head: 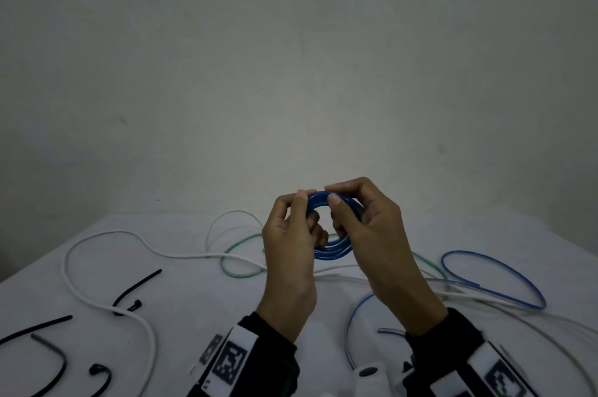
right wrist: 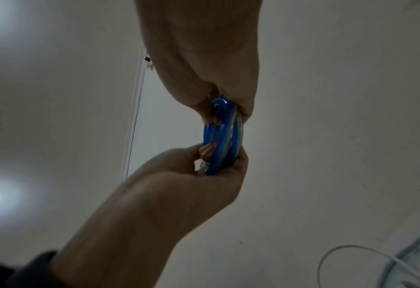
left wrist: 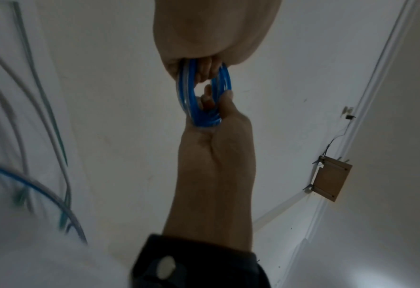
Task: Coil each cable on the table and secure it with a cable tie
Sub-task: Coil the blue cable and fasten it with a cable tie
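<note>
Lower left of head view: black cable ties (head: pixel 137 288) lie loose on the table (head: pixel 200 306), w/ a white cable (head: pixel 106 234) snaking by. Centre: left hand (head: pixel 288 254) & right hand (head: pixel 365 234) both pinch the blue coil (head: pixel 333 249), thumbs on top, fingers curled thru the loop, held above the table. Right: more blue cable (head: pixel 495 280) lies uncoiled. Step looks like coiling nearly done; next prob needs one hand clamping the coil while the other fetches a tie.

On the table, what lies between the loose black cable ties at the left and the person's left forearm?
In the head view, a white cable curves between the black cable ties and the left forearm.
</note>
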